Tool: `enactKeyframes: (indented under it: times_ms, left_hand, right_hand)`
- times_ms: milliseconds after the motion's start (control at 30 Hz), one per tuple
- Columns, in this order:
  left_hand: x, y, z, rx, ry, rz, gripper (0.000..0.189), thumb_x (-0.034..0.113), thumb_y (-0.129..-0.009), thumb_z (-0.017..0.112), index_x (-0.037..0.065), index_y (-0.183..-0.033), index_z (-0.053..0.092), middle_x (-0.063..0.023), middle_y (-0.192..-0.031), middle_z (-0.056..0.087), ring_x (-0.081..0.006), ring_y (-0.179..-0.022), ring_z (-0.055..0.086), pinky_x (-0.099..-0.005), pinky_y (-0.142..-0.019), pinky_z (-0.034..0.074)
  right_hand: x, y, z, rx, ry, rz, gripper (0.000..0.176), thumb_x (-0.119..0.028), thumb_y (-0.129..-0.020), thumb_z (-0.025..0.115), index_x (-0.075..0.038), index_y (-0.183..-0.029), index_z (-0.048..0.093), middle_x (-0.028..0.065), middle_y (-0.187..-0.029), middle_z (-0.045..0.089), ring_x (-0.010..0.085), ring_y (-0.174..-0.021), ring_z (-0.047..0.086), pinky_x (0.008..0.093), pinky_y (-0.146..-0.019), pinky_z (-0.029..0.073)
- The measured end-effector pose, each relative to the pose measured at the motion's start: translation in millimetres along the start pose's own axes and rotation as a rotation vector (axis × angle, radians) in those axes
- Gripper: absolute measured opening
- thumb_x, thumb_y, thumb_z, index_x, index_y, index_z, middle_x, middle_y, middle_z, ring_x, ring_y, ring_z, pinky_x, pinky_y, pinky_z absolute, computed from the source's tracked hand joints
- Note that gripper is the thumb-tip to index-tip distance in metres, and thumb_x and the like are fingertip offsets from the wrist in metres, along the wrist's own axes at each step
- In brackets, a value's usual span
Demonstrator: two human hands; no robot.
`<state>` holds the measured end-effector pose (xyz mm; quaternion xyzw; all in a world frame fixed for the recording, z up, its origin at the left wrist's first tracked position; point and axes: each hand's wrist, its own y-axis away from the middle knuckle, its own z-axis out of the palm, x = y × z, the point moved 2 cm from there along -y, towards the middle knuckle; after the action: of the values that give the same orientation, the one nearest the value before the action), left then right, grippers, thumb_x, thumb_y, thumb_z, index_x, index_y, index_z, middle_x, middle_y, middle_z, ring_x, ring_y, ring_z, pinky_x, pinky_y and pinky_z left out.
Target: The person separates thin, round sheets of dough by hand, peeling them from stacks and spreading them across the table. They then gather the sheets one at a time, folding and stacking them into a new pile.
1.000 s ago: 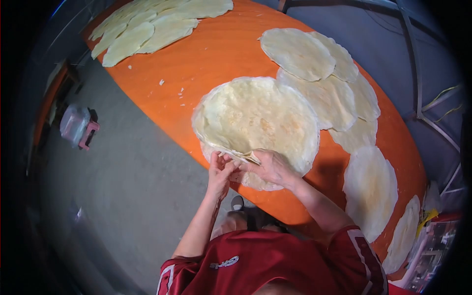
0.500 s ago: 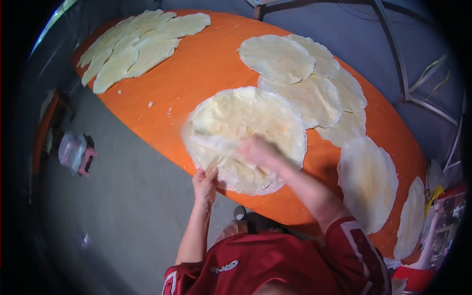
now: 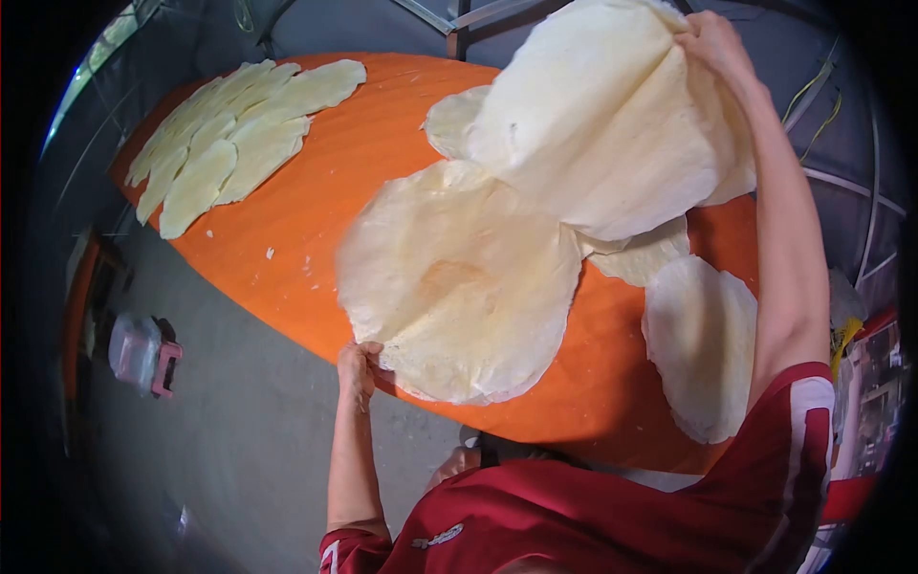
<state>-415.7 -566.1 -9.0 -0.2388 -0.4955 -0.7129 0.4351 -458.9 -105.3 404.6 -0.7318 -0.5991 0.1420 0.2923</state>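
My right hand [image 3: 715, 50] is raised at the upper right, its fingers closed on the edge of a large, thin, pale flatbread [image 3: 593, 124]. That flatbread hangs creased from the hand, over other flatbreads. Nearer to me lies a round flatbread [image 3: 459, 287] with a browned patch in its middle. At its near left edge my left hand [image 3: 358, 371] is closed, pinching the rim. Whether more layers lie under this round is hard to tell.
The orange-covered table [image 3: 316, 201] curves across the view. Overlapping flatbreads [image 3: 206, 177] lie at its far left, and a single flatbread [image 3: 703, 349] lies at the right. A clear plastic container [image 3: 136, 352] stands on the grey floor to the left.
My right hand has moved from the middle of the round to the upper right, and a flatbread is now lifted in it. My left hand has shifted slightly left and down.
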Motion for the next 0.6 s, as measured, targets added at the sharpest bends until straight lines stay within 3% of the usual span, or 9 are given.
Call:
enactKeyframes:
  times_ms: [200, 333, 367, 400, 433, 467, 500, 567, 600]
  left_hand:
    - [4, -8, 0, 0.214, -0.016, 0.033, 0.007, 0.000, -0.063, 0.043, -0.001, -0.068, 0.048, -0.0057, -0.059, 0.047, -0.0157, -0.047, 0.044, -0.0252, -0.044, 0.037]
    - [6, 8, -15, 0.192, -0.158, 0.179, 0.010, 0.004, -0.065, 0.049, -0.001, -0.074, 0.048, -0.0070, -0.064, 0.049, -0.0156, -0.047, 0.045, -0.0265, -0.045, 0.039]
    - [23, 34, -6, 0.412, -0.580, 0.463, 0.015, 0.007, -0.068, 0.053, -0.002, -0.078, 0.047, -0.0076, -0.068, 0.050, -0.0150, -0.051, 0.048, -0.0260, -0.047, 0.041]
    - [34, 56, 7, 0.627, -1.005, 0.747, 0.021, 0.011, -0.070, 0.056, -0.002, -0.083, 0.045, -0.0082, -0.071, 0.051, -0.0145, -0.056, 0.050, -0.0255, -0.050, 0.043]
    - [32, 62, 18, 0.620, -1.013, 0.740, 0.021, 0.011, -0.070, 0.056, -0.002, -0.083, 0.045, -0.0082, -0.071, 0.051, -0.0145, -0.056, 0.050, -0.0255, -0.050, 0.043]
    - [24, 64, 33, 0.310, -0.709, 0.552, 0.027, 0.013, -0.071, 0.058, -0.003, -0.088, 0.044, -0.0087, -0.075, 0.051, -0.0149, -0.061, 0.052, -0.0255, -0.053, 0.044]
    - [13, 65, 50, 0.019, -0.398, 0.353, 0.033, 0.015, -0.073, 0.061, -0.003, -0.094, 0.043, -0.0093, -0.079, 0.052, -0.0154, -0.066, 0.053, -0.0255, -0.057, 0.045]
    - [-20, 67, 91, -0.275, -0.176, -0.133, 0.035, 0.010, -0.075, 0.059, -0.004, -0.103, 0.042, -0.0111, -0.086, 0.053, -0.0176, -0.075, 0.054, -0.0273, -0.064, 0.047]
    - [-41, 60, 100, -0.292, -0.167, -0.095, 0.037, 0.007, -0.075, 0.059, -0.003, -0.106, 0.041, -0.0117, -0.090, 0.054, -0.0179, -0.077, 0.055, -0.0288, -0.067, 0.047]
  right_hand:
    - [-9, 21, -54, 0.158, 0.110, 0.260, 0.018, -0.018, -0.063, 0.059, -0.001, -0.069, 0.062, 0.0190, -0.073, 0.059, 0.0303, -0.075, 0.059, 0.0383, -0.065, 0.046]
    - [-67, 100, -19, 0.050, -0.117, -0.158, 0.014, -0.012, -0.069, 0.049, 0.000, -0.070, 0.057, 0.0189, -0.065, 0.051, 0.0319, -0.063, 0.051, 0.0402, -0.061, 0.041]
    - [-86, 136, -10, 0.145, -0.210, -0.442, 0.010, -0.010, -0.068, 0.049, -0.002, -0.064, 0.053, 0.0157, -0.060, 0.049, 0.0302, -0.055, 0.049, 0.0395, -0.053, 0.039]
    - [-83, 170, 29, -0.063, -0.921, -0.440, 0.006, -0.009, -0.067, 0.051, -0.004, -0.064, 0.051, 0.0118, -0.060, 0.049, 0.0268, -0.049, 0.047, 0.0363, -0.045, 0.036]
    - [-112, 202, 18, -0.303, -0.676, -0.446, 0.002, -0.007, -0.066, 0.050, -0.006, -0.066, 0.051, 0.0102, -0.059, 0.049, 0.0249, -0.046, 0.046, 0.0329, -0.041, 0.034]
    - [-131, 257, 75, -0.771, -0.748, -0.014, 0.006, -0.010, -0.069, 0.049, -0.007, -0.072, 0.054, 0.0154, -0.070, 0.055, 0.0293, -0.066, 0.054, 0.0362, -0.057, 0.041]
    - [-142, 291, 66, -0.279, -0.656, -0.665, 0.010, -0.008, -0.068, 0.050, -0.004, -0.077, 0.052, 0.0089, -0.061, 0.054, 0.0256, -0.053, 0.051, 0.0331, -0.047, 0.040]
    - [-178, 327, 86, -1.051, -0.775, -0.540, 0.025, -0.017, -0.073, 0.053, 0.000, -0.091, 0.051, 0.0118, -0.069, 0.057, 0.0265, -0.064, 0.056, 0.0328, -0.057, 0.045]
    - [-181, 339, 93, -1.062, -0.788, -0.533, 0.025, -0.017, -0.073, 0.053, 0.000, -0.091, 0.051, 0.0118, -0.069, 0.057, 0.0265, -0.064, 0.056, 0.0328, -0.057, 0.045]
